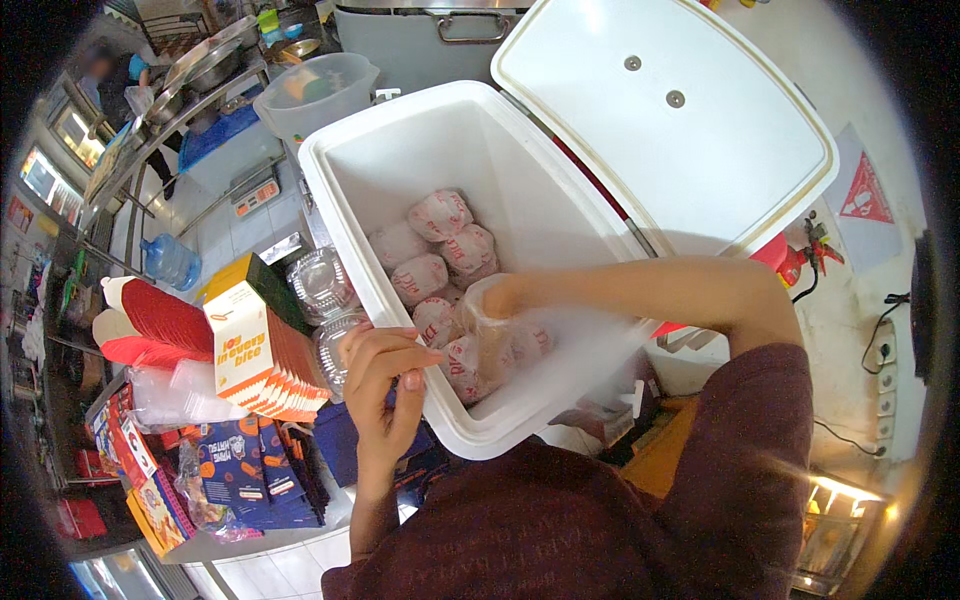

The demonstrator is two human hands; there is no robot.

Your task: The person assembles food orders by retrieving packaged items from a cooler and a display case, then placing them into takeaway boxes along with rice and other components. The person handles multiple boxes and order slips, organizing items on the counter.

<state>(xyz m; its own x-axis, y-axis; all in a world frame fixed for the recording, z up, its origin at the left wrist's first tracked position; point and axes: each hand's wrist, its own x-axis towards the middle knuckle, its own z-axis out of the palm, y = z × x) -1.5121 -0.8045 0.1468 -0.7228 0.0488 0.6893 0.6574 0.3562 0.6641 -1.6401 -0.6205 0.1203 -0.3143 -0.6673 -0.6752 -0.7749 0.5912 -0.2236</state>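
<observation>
A deep white cooler box (480, 105) stands in front of me with its lid (590, 110) swung back. Several round bundles wrapped in white paper with red print (440, 215) are piled inside. My right hand (490, 320) reaches down among them at the near end. Its fingers are blurred and covered by a translucent, plastic-like layer, so I cannot make out a grip. A pale smear spreads beside that wrist. My left hand (385, 370) rests at the box's left rim, fingers stretched out with the tips against the edge and the thumb apart.
Left of the box stand stacked white-and-orange cartons (260, 350), red cartons (165, 325), clear plastic containers (322, 285) and dark blue printed packaging (250, 470). A translucent bucket (315, 95) is behind. Beyond are a scale (257, 198) and another person (115, 90). A fire extinguisher (790, 262) stands right.
</observation>
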